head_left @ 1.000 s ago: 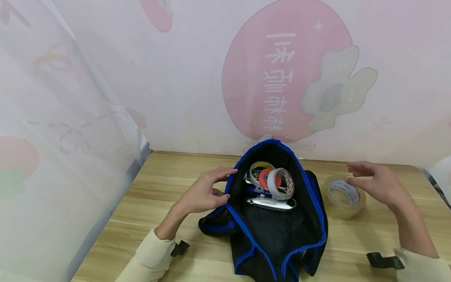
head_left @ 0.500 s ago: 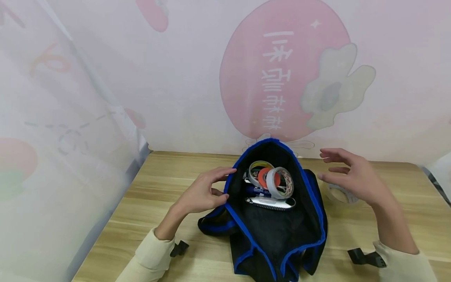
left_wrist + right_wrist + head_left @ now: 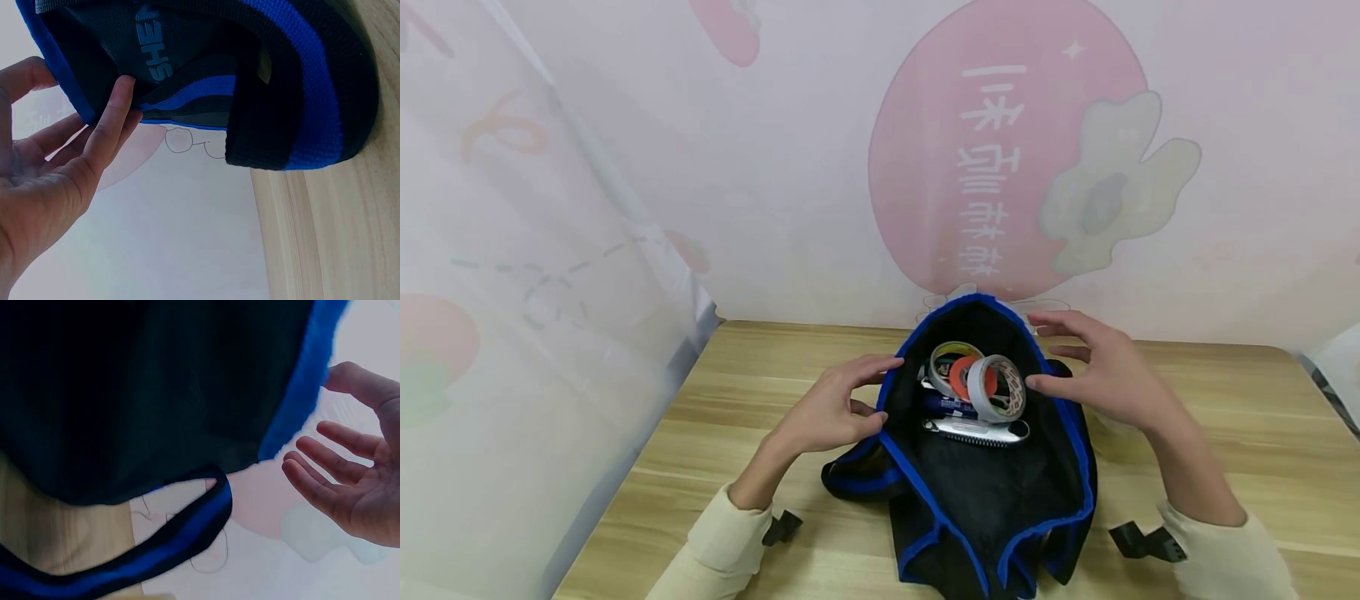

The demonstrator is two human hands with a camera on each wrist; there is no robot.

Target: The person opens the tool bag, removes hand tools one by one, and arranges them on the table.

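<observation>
A black tool bag point(image 3: 992, 492) with blue trim stands open on the table, its mouth facing the head camera. My left hand point(image 3: 831, 408) holds the bag's left rim between thumb and fingers; the left wrist view shows the fingers against the black cloth point(image 3: 69, 94). Over the right rim, my right hand point(image 3: 1105, 371) has its fingers spread and carries nothing. Its thumb tip is right at the blue edge point(image 3: 300, 381) in the right wrist view. Inside lie a white-grey tape roll point(image 3: 997, 390), an orange tape roll point(image 3: 961, 379), a yellow-lined roll point(image 3: 957, 349) and a silver utility knife point(image 3: 977, 432).
A clear packing tape roll point(image 3: 1108, 425), mostly hidden by the right hand, lies right of the bag on the wooden table point(image 3: 760, 358). Straps point(image 3: 312, 81) hang from the bag's sides. A printed cloth point(image 3: 790, 167) rises behind the table.
My right hand has moved left from beside the clear tape roll to the bag's right rim, covering most of that roll. The left hand and the bag have stayed in place.
</observation>
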